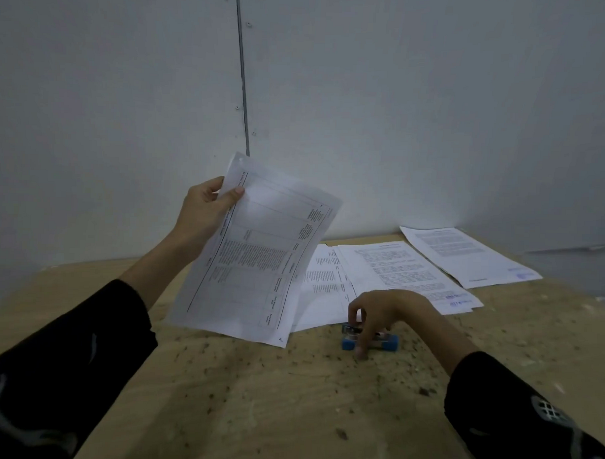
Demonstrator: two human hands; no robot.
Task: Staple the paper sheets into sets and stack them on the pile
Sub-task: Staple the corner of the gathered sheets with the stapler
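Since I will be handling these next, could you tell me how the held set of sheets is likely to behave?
The set of sheets will probably flop: the left hand pinches only its top corner and it curves. It seems light, held by thumb and fingers alone. Being thin, it would likely buckle if pushed.

The stapler (390, 341) is blue; sheets (255, 255) are white with black tables; sleeves (67, 358) are black with grey marks; the table (287, 417) is tan, dark-flecked.
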